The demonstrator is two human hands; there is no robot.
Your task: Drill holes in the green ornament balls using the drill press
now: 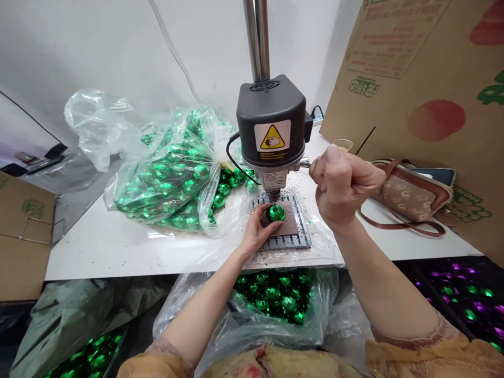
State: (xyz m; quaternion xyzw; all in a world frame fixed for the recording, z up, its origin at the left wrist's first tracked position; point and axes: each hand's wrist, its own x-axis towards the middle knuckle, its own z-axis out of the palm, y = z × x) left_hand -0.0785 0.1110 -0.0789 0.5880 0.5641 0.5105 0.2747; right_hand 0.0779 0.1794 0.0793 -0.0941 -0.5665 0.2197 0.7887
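A small bench drill press [271,126] with a black motor head stands on a white table [118,247]. My left hand [258,228] pinches a shiny green faceted ball [275,212] on the drill's slotted base plate [301,231], right under the bit. My right hand [340,184] is a closed fist around the press lever at the machine's right side; the lever itself is mostly hidden in the fist.
A clear plastic bag [169,168] full of green balls lies on the table to the left. Another open bag [275,299] of green balls sits below the table edge by my lap. A brown purse [409,194] and cardboard boxes [433,105] stand at the right.
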